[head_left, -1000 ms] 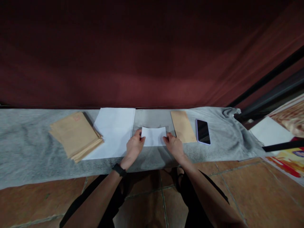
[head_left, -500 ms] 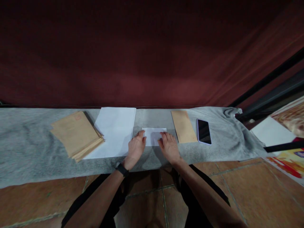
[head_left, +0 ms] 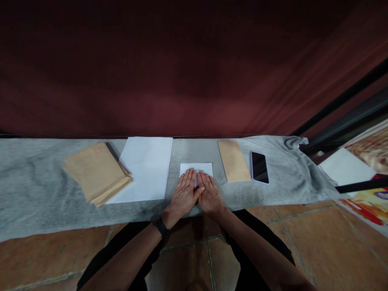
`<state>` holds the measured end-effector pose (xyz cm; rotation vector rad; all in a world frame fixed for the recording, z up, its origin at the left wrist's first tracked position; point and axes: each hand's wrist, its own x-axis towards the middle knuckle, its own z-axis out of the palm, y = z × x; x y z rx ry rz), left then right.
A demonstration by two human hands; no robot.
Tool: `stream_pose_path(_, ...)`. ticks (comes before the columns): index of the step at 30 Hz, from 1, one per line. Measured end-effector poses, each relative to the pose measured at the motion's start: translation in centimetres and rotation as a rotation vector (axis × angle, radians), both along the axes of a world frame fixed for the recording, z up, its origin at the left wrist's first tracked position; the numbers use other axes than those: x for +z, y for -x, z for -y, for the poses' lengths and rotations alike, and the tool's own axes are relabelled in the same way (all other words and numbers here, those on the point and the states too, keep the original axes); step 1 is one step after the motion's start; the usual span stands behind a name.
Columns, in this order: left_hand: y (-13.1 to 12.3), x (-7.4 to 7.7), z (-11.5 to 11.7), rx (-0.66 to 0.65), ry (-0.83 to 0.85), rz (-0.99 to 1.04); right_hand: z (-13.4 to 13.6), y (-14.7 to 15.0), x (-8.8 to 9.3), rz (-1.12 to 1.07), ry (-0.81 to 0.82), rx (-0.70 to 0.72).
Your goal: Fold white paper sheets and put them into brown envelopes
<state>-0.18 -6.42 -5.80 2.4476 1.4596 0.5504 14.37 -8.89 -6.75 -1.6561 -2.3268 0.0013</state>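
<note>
A small folded sheet of white paper (head_left: 197, 166) lies on the grey cloth in front of me, its lower part covered by my hands. My left hand (head_left: 185, 193) is laid flat on it, fingers stretched out and pointing away from me. Beside it my right hand (head_left: 209, 195) also presses flat on the paper, and the two thumbs overlap. To the left is a stack of larger white paper (head_left: 148, 165), with a pile of brown envelopes (head_left: 97, 171) resting partly over its left side. A single brown envelope (head_left: 235, 161) lies to the right of my hands.
A phone (head_left: 260, 167) with a dark screen lies right of the single envelope. The grey cloth (head_left: 36, 186) covers the narrow bench, with a dark red backdrop (head_left: 194, 81) behind it. Dark bars (head_left: 342, 97) and printed boards (head_left: 368, 202) stand at the far right.
My hands have come together from the two sides of the folded paper. Their fingers, curled at its edges before, now lie straight and flat over its middle and lower part.
</note>
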Motion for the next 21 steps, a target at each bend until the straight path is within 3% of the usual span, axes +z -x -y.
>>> stream_pose_path(6,1.3,-0.6,-0.3,0.100,-0.095,-0.138,0.0,-1.4,-1.0,-0.025,-0.100,-0.083)
stream_pose_path(12,2.1,-1.1,-0.5,0.202,-0.087,-0.157,-0.1,-3.2,-1.4,-0.047,-0.167,-0.105)
stream_pose_path(17,1.7,0.5,-1.3,0.278,-0.086,-0.136,0.2,-3.8,-0.4,-0.056,-0.145,-0.115)
stream_pose_path(19,1.1,1.8,-1.8,0.182,-0.077,-0.093,0.8,-3.5,0.1,-0.073,-0.126,-0.046)
stream_pose_path(21,0.2,2.9,-2.4,-0.078,-0.013,-0.060,1.7,-2.9,0.2,-0.091,-0.091,0.076)
